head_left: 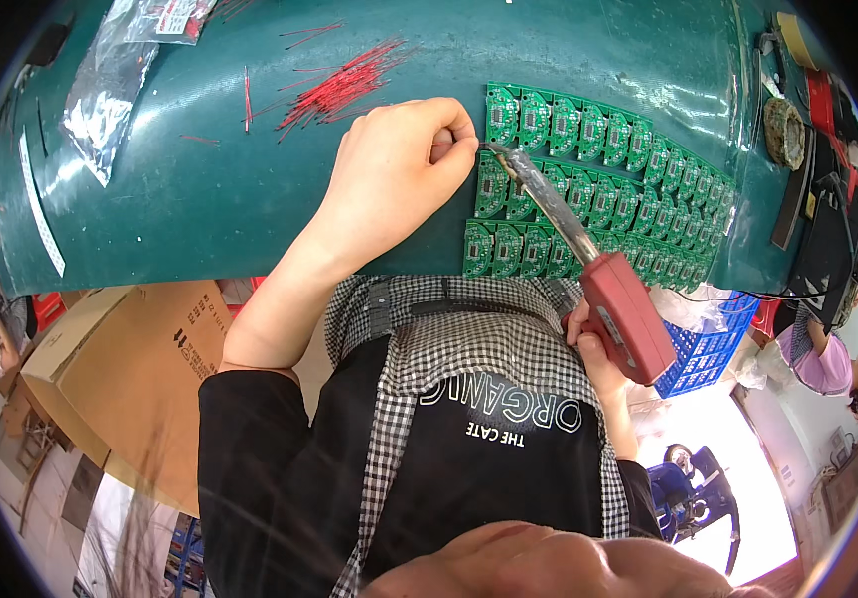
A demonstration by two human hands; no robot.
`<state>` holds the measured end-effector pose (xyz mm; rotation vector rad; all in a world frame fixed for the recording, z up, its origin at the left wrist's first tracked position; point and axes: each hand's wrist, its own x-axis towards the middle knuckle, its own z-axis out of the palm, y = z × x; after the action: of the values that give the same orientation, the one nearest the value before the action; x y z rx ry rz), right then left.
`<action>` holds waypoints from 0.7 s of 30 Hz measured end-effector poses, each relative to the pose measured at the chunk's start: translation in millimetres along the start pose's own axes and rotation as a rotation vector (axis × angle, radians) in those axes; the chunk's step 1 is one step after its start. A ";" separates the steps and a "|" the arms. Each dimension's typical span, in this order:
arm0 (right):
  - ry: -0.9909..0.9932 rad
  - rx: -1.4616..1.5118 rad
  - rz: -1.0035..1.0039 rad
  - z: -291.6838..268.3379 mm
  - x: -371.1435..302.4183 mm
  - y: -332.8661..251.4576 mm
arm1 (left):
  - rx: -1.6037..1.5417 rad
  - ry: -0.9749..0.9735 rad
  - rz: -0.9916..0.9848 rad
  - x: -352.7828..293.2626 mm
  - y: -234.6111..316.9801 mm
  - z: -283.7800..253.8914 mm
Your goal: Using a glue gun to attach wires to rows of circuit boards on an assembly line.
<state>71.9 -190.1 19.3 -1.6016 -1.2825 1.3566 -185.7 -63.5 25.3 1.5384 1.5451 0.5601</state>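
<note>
My left hand (394,174) is closed in a pinch above the table, at the left end of the rows of green circuit boards (588,204). What its fingertips hold is too small to make out; a short dark sliver shows beside them. My right hand (596,354) is wrapped round the red handle of a soldering iron (613,299), partly hidden behind it. The iron slants up and left across the boards, its dark tip close to my left fingertips at the upper rows. Just beyond my left hand lies a heap of thin red wires (344,85).
Clear plastic bags (110,90) and a white strip (40,204) lie on the green tabletop (190,214) to the left. A round, brownish holder (784,133) sits at the right edge. Below the table are a cardboard box (140,369) and a blue crate (713,344).
</note>
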 end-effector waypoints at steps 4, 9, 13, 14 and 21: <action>0.008 -0.308 -0.073 1.0 3.5 -6.8 | -0.001 -0.005 -0.012 -0.1 -0.3 -0.6; -0.086 0.110 -0.032 4.2 6.2 -22.3 | 0.011 0.003 -0.003 0.2 -0.6 -1.0; -0.097 0.395 -0.042 7.6 4.1 -17.4 | -0.028 0.054 0.073 -1.7 -7.5 1.7; -0.107 0.402 -0.047 7.0 3.5 -19.3 | -0.020 0.063 0.070 -1.3 -7.8 2.5; 0.012 0.271 -0.128 6.7 4.9 -20.3 | -0.029 0.034 0.070 -1.2 -6.3 2.5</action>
<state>60.2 -180.2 34.9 -1.3200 -1.1198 1.3729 -187.4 -66.2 19.2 1.5729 1.5071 0.6488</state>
